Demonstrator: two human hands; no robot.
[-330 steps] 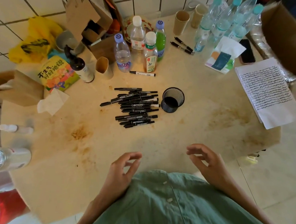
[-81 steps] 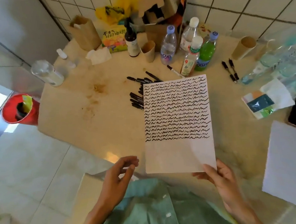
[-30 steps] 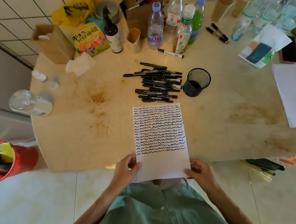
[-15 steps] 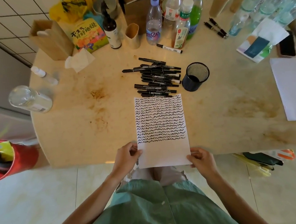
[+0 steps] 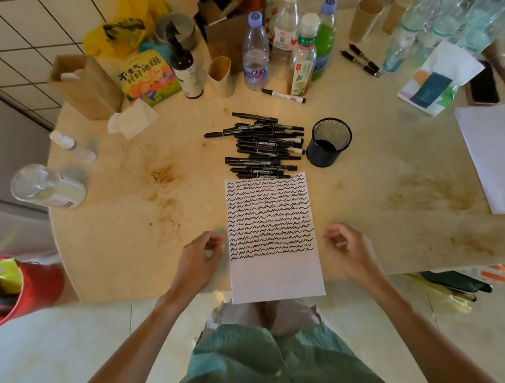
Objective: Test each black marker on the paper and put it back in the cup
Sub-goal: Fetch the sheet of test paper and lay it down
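Black markers (image 5: 260,147) lie heaped, long axes left-right, at the scribbled white paper's (image 5: 274,237) far edge, left of the black mesh cup (image 5: 328,142), beyond both loosely curled, empty hands (image 5: 200,259) (image 5: 346,247), roughly equidistant.

Home dining corner (tiled wall (image 5: 25,33), cluttered table (image 5: 122,230)).

Red bucket (image 5: 28,290) cut off by left frame edge. Blank white sheet (image 5: 500,156) runs off right edge. Clear bottles (image 5: 442,13) at top right blurred, tops cropped. Markers (image 5: 260,146) piled; lower ones partly covered, print unreadable. Mesh cup (image 5: 328,142) interior dark. Scribbled paper (image 5: 276,267) overhangs table edge (image 5: 132,289), hiding knees.
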